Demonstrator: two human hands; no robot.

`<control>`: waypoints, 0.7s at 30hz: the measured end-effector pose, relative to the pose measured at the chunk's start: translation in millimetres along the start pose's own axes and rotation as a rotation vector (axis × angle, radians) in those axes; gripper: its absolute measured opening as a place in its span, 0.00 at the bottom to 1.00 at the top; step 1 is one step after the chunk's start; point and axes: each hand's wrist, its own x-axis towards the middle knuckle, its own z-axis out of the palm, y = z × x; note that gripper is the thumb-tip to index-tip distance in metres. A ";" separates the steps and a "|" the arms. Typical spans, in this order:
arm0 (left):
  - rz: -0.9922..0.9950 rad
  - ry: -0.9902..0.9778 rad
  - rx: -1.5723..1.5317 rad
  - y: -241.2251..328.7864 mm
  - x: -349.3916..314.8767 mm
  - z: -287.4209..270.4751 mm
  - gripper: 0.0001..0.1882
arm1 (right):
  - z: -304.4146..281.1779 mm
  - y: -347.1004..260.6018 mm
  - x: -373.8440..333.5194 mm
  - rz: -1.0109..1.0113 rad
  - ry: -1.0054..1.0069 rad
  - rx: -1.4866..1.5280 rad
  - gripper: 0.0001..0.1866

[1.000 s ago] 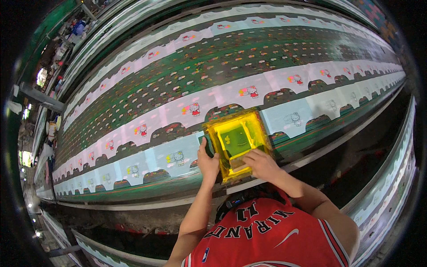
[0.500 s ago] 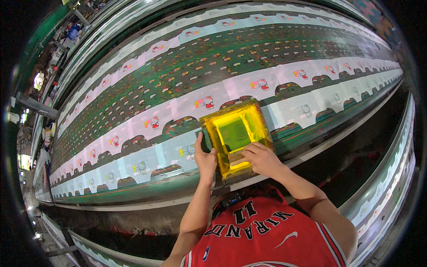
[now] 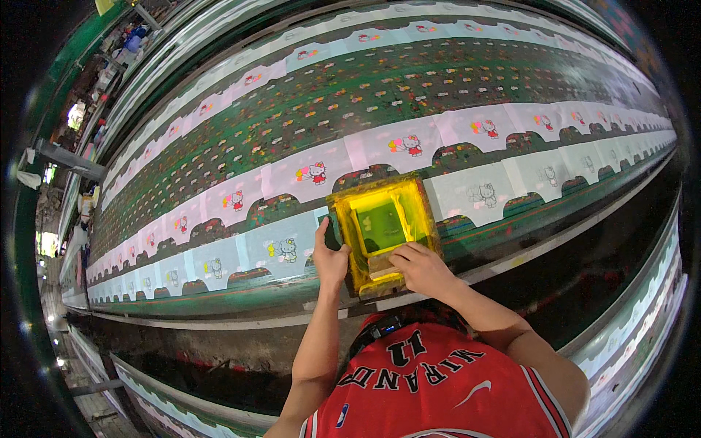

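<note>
A yellow-coated square screen-printing frame (image 3: pixel 431 226) lies over the near row of pale fabric pieces, with a green, see-through window (image 3: pixel 381 225) in its middle. My left hand (image 3: pixel 331 259) grips the frame's left side, beside a dark green tab (image 3: pixel 333 232). Inside the frame's near end, my right hand (image 3: pixel 423 269) is closed on a wooden squeegee (image 3: pixel 382 266). The squeegee's lower edge is hidden. Left of the frame, a light blue piece (image 3: pixel 248 244) carries a cartoon cat print with yellow; the white piece (image 3: pixel 456 193) on its right has a grey outline print.
Behind stretches a row of pink pieces (image 3: pixel 372 150) with coloured cat prints. The long green table (image 3: pixel 292 124) is specked with paint marks. A pale rail (image 3: pixel 255 319) runs along its near edge, above a dark gap (image 3: pixel 569 285). Further tables with fabric stand beyond and behind me.
The frame has shifted slightly right along the table relative to the prints, both hands moving with it. My right hand and the squeegee sit slightly nearer the frame's near edge.
</note>
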 end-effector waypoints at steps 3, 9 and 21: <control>-0.004 0.004 -0.014 -5.8 0.0 -1.0 0.41 | -0.2 0.5 0.0 -0.013 -0.014 0.020 0.20; -0.087 -0.017 0.047 8.9 -2.1 -3.4 0.41 | -0.1 -3.2 -8.2 -0.009 -0.042 0.025 0.22; 0.015 0.013 0.150 -7.4 -0.8 0.1 0.41 | -25.8 -8.6 -0.5 0.033 -0.214 0.108 0.25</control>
